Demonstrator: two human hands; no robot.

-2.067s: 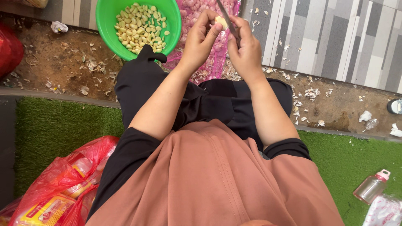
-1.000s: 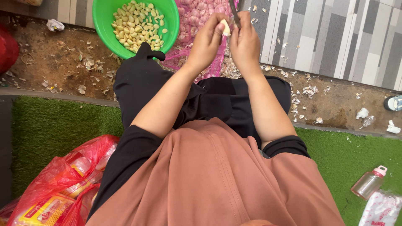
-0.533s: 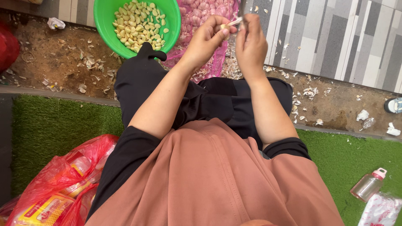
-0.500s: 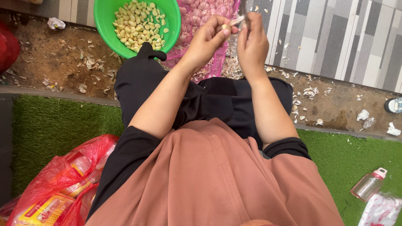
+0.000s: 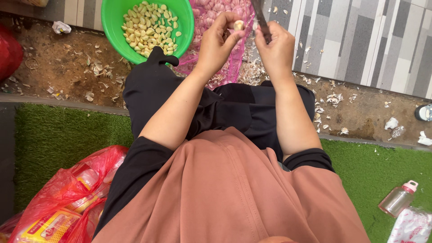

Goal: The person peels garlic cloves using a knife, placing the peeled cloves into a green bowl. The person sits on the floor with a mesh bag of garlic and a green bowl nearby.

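Note:
My left hand (image 5: 219,44) pinches a pale garlic clove (image 5: 238,25) between thumb and fingertips. Just to its right, my right hand (image 5: 274,47) grips a dark-bladed knife (image 5: 260,19) whose blade points up and away, close to the clove. Both hands hover over a pink mesh bag of unpeeled garlic (image 5: 211,13). A green plastic bowl (image 5: 112,20) holding several peeled cloves sits to the left, beyond my black-clad knee.
Garlic skins litter the dirt strip and the grey striped tiles (image 5: 360,40). A red plastic bag of packets (image 5: 63,198) lies on the green turf at lower left. A small clear bottle with a pink cap (image 5: 398,198) lies at lower right.
The hands lowered slightly from the frame's top edge. The strip of skin seen between them half a second ago is gone, and the clove now shows in the left fingertips.

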